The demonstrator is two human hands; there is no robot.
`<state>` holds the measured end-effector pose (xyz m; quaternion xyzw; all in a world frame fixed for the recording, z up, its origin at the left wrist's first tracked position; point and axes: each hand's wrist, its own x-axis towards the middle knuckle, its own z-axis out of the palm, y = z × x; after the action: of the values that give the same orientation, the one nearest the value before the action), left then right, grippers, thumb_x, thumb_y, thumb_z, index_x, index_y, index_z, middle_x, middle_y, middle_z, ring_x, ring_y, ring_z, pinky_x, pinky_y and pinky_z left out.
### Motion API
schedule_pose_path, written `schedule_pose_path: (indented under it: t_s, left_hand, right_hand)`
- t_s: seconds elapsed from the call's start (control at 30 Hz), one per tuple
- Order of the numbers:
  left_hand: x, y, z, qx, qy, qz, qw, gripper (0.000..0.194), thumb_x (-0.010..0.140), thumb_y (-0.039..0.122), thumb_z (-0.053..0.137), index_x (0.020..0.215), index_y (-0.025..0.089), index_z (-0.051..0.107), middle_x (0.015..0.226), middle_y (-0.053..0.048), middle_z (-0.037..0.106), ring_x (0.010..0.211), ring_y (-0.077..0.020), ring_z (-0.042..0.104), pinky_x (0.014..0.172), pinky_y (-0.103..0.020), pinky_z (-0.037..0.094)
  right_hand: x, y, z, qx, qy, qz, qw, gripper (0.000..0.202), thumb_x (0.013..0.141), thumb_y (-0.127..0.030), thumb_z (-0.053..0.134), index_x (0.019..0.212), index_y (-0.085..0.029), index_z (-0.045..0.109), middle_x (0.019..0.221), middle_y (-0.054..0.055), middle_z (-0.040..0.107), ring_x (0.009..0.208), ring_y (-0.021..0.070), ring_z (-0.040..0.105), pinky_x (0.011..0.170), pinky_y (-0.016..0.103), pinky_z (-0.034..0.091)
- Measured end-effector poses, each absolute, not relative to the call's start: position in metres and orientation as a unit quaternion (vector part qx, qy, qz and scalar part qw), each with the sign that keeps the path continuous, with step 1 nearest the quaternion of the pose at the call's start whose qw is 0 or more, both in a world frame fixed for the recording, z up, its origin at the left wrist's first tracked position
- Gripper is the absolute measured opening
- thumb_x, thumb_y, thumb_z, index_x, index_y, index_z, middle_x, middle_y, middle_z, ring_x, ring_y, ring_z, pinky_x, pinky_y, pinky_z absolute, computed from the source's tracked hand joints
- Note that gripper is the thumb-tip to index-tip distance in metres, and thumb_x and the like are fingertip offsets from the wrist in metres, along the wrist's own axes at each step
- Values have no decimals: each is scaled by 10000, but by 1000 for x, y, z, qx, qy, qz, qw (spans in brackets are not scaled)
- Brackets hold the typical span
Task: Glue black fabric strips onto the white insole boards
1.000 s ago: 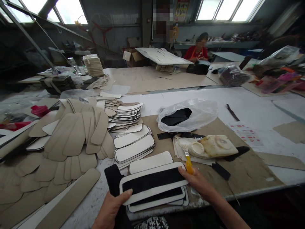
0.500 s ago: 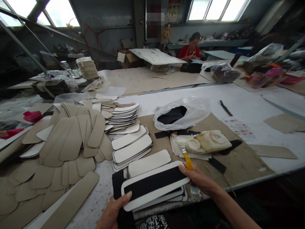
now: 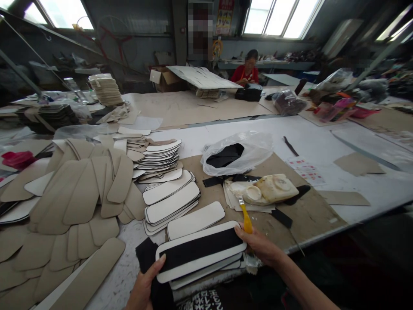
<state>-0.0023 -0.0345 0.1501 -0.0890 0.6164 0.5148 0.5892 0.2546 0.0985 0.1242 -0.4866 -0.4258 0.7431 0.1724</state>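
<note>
A white rounded panel with a black strip along its middle [image 3: 201,250] spans between my two hands near the table's front edge. My left hand [image 3: 145,280] grips its left end, thumb on top, with black fabric [image 3: 146,254] beside and below. At the right end, my right hand [image 3: 254,241] pinches the corner. A yellow-handled brush [image 3: 246,217] lies just above that hand, its bristles near a glue-stained container [image 3: 279,188]. More panels lie beneath the held one, and a white panel [image 3: 196,219] rests just behind it.
Beige pieces [image 3: 80,189] cover the left side. Stacks of white panels [image 3: 172,200] stand left of centre. Behind are a plastic bag with black material [image 3: 238,153] and a dark strip [image 3: 291,146]. A person in red [image 3: 245,73] sits across the room.
The view has turned slightly to the right, so the scene sits further left. Both hands keep hold of the panel. The black fabric by my left hand has shifted outward to the left.
</note>
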Motion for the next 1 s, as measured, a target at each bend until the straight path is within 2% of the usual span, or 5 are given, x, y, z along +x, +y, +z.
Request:
schedule_pose_path:
  t_s: [0.17,0.37,0.5,0.77,1.0]
  left_hand:
    - [-4,-32,142,-12,650,493,578,454,608,251,707,1034,167,574,961,-76,681,975,-245,591,908,-375,431]
    - [-17,-45,91,33,682,428,592,294,545,300,735,775,150,629,678,-56,683,626,-208,628,640,-328,504]
    - [-27,-55,64,138,748,332,558,273,550,364,693,470,144,553,368,-6,516,365,-131,441,400,-257,351]
    - [-38,-60,72,136,786,307,519,318,536,453,656,448,185,508,345,24,450,343,-115,342,406,-265,252]
    - [-68,-17,85,135,824,299,461,327,499,472,692,510,183,537,356,36,416,430,-161,406,480,-290,333]
  right_hand:
    - [253,98,113,-538,-475,679,156,374,734,-545,496,654,-180,497,513,-61,413,448,68,354,419,192,282]
    - [257,97,82,-557,-633,519,139,320,708,-479,522,572,-190,499,533,-27,482,532,128,428,511,246,326]
    - [260,94,66,-585,-705,392,82,253,711,-446,530,641,-203,525,604,-1,550,610,165,502,565,264,331]
    - [278,98,75,-606,-741,284,-45,288,803,-491,396,718,-243,515,633,34,588,634,212,569,544,285,310]
    - [281,147,128,-606,-714,296,188,318,833,-480,349,714,-224,495,637,23,544,591,174,492,599,316,372]
